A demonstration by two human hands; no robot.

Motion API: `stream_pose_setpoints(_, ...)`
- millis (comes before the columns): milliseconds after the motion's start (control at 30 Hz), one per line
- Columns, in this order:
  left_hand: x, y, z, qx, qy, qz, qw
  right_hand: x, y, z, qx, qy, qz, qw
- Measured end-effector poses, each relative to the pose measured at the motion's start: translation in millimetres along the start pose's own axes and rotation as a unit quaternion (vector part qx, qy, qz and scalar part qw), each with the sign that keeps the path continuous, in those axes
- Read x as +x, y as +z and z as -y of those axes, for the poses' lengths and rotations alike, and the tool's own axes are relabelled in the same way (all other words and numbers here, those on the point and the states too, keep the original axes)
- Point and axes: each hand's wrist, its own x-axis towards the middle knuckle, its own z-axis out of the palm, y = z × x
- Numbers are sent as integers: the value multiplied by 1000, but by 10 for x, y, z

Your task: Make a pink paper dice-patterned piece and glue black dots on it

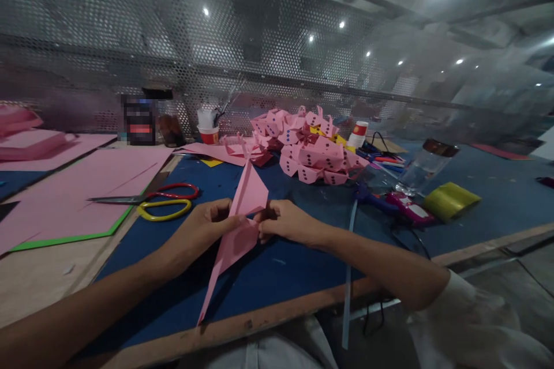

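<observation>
A folded piece of pink paper [237, 242] stands on edge between my hands above the blue table surface [294, 277]. My left hand [203, 228] grips it from the left, its thumb lying across the near face. At the paper's right edge, my right hand [283, 221] pinches it with curled fingers. Scissors [167, 202] with red and yellow handles lie left of my left hand, blades pointing left over pink sheets [86, 190]. Behind the hands is a pile of folded pink paper pieces [309, 150] marked with dark dots.
On the right are a blue glue gun [374, 199], its pale glue stick [348, 282] hanging over the table edge, a yellow roll [452, 202] and a clear jar [426, 167]. Paper cups [208, 134] stand behind. A perforated metal screen [259, 40] rises at the back.
</observation>
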Motion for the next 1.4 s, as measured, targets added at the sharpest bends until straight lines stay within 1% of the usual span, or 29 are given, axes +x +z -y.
stream_pose_setpoints(133, 12, -29, 19, -10, -8, 2, 1000, -1, -14, 6, -2, 1, -5, 1000)
stream_pose_setpoints(233, 23, -52, 33, -21, -12, -13, 1000, -15, -33, 71, -1, -14, -24, 1000)
stream_pose_setpoints(300, 28, -64, 44, -37, -21, -12, 999, -25, -59, 126, 14, -20, -35, 999)
stream_pose_setpoints(433, 17, -59, 51, -57, -45, 19, 997, -25, -111, 188, 36, -55, -40, 997)
stream_pose_setpoints(567, -14, -32, 31, -65, -54, 46, 995, 0, -132, 161, -8, -89, -85, 992)
stream_pose_setpoints(667, -21, -29, 24, -91, -65, 32, 993, 11, -148, 158, -19, -103, -115, 988)
stream_pose_setpoints(733, -18, -37, 23, -103, -67, 19, 992, 6, -158, 179, -21, -108, -123, 986)
stream_pose_setpoints(800, -17, -46, 16, -112, -71, 17, 991, -7, -163, 204, -15, -115, -112, 987)
stream_pose_setpoints(900, -25, -52, -5, -138, -81, 28, 987, -19, -167, 217, 23, -126, -85, 988)
stream_pose_setpoints(1033, -36, -53, -13, -192, -91, 59, 975, 11, -187, 181, 69, -133, -81, 985)
stream_pose_setpoints(1133, -39, -54, -8, -220, -91, 82, 968, 40, -193, 160, 113, -123, -49, 985)
stream_pose_setpoints(1267, -55, -17, -26, -236, -90, 125, 959, 30, -128, 160, 68, -125, -32, 989)
stream_pose_setpoints(1400, -96, 67, -54, -284, -111, 145, 941, -13, -39, 147, 46, -135, 9, 990)
